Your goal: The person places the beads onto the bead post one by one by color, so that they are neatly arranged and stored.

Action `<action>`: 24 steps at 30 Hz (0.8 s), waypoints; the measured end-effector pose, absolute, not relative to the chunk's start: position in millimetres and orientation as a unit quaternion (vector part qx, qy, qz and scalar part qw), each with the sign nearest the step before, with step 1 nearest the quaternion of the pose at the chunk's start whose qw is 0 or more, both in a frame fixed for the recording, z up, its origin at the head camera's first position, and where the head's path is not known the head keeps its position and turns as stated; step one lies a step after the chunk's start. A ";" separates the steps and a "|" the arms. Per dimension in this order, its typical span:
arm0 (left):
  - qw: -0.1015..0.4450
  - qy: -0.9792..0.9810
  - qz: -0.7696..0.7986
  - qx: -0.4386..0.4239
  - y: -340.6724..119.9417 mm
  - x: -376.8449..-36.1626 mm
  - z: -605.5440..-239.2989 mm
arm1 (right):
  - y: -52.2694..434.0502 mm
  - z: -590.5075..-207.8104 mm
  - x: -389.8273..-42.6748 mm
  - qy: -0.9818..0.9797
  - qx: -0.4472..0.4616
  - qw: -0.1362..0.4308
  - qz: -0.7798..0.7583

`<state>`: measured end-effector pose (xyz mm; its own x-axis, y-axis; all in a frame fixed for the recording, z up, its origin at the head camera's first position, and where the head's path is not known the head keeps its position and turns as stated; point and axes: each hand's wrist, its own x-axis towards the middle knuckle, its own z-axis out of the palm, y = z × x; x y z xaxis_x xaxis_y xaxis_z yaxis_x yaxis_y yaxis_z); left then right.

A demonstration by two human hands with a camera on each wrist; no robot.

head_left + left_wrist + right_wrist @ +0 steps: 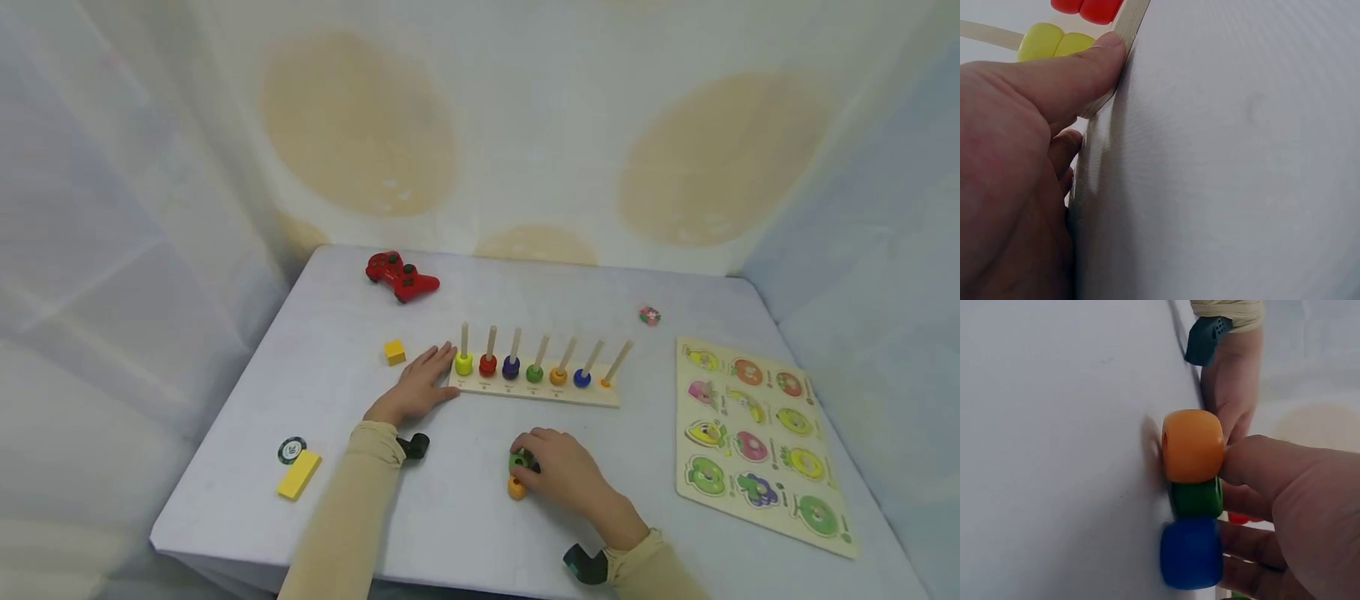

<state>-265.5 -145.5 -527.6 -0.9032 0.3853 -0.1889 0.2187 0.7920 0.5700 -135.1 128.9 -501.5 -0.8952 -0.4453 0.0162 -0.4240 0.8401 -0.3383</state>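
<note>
My left hand point(417, 387) lies with straight, spread fingers at the left end of a wooden peg board point(540, 395). Its thumb point(1100, 59) presses the board's front edge, beside the yellow beads point(1054, 42). Beads in several colours sit low on the upright pegs, including red beads point(487, 365) and a green bead point(534, 373). In front of the board, my right hand point(566, 471) pinches a loose green bead point(1196, 499) between thumb and fingers. An orange bead point(1192, 445) and a blue bead point(1191, 553) are right beside it, close to the tabletop.
A wooden fruit puzzle board point(684, 400) lies at the right. Behind the peg board are a red game controller point(402, 277) and a small pink-and-green piece point(649, 316). To the left are a yellow cube point(394, 352), a yellow block point(299, 475) and a round chip point(292, 450).
</note>
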 end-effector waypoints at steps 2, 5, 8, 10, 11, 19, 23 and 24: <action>0.152 0.934 0.280 0.159 -146.0 -265.0 -528.6 | 125.6 -495.6 -136.8 0.963 -0.198 0.025 -0.181; 0.157 0.933 0.283 0.157 -146.3 -264.0 -529.1 | 125.8 -478.5 -146.7 0.962 -0.160 -0.034 -0.217; 0.155 0.934 0.285 0.153 -146.0 -263.9 -527.8 | 131.1 -450.1 -165.6 0.949 -0.121 -0.141 -0.256; 0.150 0.935 0.285 0.151 -145.9 -264.1 -527.7 | 135.6 -431.2 -181.1 0.936 -0.109 -0.206 -0.265; 0.148 0.934 0.287 0.150 -146.0 -263.9 -528.2 | 137.3 -422.9 -188.4 0.932 -0.104 -0.223 -0.266; 0.159 0.932 0.287 0.154 -146.2 -262.9 -532.2 | 143.2 -402.0 -214.9 0.961 -0.098 -0.141 -0.215; 0.154 0.934 0.286 0.151 -147.6 -263.9 -531.3 | 141.7 -402.8 -214.7 0.963 -0.093 -0.135 -0.215; 0.153 0.934 0.286 0.150 -148.1 -264.3 -531.0 | 141.5 -402.7 -214.5 0.962 -0.093 -0.138 -0.216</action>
